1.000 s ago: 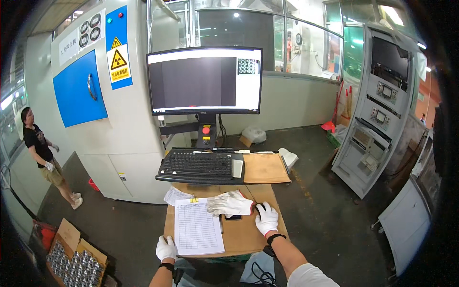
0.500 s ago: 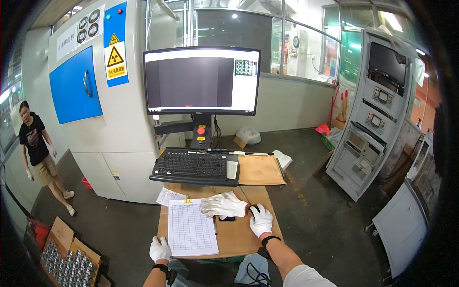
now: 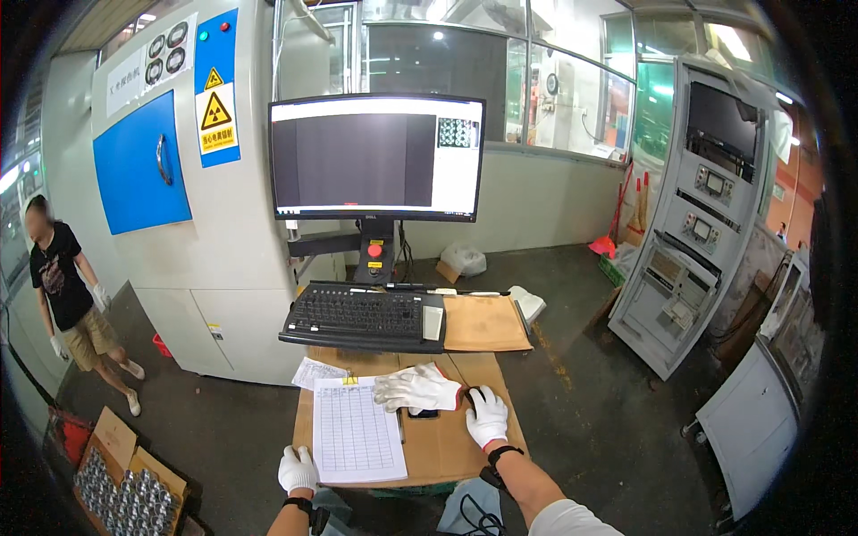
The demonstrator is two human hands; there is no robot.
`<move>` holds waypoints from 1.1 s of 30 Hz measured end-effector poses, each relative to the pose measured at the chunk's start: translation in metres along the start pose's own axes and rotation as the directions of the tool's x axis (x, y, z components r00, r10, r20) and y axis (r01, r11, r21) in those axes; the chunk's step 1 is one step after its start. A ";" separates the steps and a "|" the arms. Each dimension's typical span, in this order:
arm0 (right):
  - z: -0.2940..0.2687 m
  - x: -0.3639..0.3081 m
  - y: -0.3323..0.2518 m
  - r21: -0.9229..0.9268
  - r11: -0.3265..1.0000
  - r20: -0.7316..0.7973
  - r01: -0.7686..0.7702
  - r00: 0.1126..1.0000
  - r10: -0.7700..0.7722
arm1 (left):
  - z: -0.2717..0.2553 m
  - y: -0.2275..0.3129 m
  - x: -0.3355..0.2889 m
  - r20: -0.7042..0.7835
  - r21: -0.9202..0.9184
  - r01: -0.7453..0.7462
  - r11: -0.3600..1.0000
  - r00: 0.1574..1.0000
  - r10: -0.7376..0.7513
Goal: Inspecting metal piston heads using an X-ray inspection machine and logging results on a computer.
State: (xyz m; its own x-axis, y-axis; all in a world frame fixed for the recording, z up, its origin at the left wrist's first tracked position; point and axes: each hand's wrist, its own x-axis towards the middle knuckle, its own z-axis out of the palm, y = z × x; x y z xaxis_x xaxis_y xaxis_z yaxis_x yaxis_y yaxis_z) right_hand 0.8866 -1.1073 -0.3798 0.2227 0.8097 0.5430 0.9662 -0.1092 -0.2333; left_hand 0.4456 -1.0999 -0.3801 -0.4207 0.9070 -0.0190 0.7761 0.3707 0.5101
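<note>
My right hand point(image 3: 487, 420), in a white glove, rests over a black computer mouse point(image 3: 471, 397) on the cardboard-topped table point(image 3: 447, 457). At the table's near left corner, my gloved left hand point(image 3: 297, 469) is curled against the edge, its fingertips partly hidden. Between my hands lies a clipped stack of printed table sheets point(image 3: 357, 433), with a pen along its right side. A pair of white work gloves point(image 3: 416, 388) lies beside the mouse, partly over a dark phone-like object point(image 3: 423, 414). Beyond them is a black keyboard point(image 3: 357, 313) on a tray, below a lit monitor point(image 3: 353, 161).
A tan folder point(image 3: 485, 323) lies right of the keyboard. At left stands a big white cabinet with a blue door point(image 3: 143, 165); a person point(image 3: 67, 277) is beside it. An open carton of shiny metal parts point(image 3: 125, 491) sits lower left. An equipment rack point(image 3: 688, 223) stands right.
The person at the left has shifted slightly nearer, head lowered. The view has tilted a little. Both my hands stay in place, the right one still on the mouse.
</note>
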 end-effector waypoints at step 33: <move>0.000 -0.002 0.004 0.160 0.984 0.106 0.080 0.990 -0.098 | 0.003 -0.006 -0.003 0.018 -0.017 0.032 0.999 0.999 -0.032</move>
State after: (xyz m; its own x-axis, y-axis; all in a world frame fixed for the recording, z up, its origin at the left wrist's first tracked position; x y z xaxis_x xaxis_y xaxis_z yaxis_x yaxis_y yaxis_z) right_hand 0.8902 -1.1093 -0.3816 0.1122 0.8731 0.4744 0.9477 0.0495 -0.3153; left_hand 0.4439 -1.1045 -0.3854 -0.4365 0.8983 -0.0509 0.7539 0.3960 0.5241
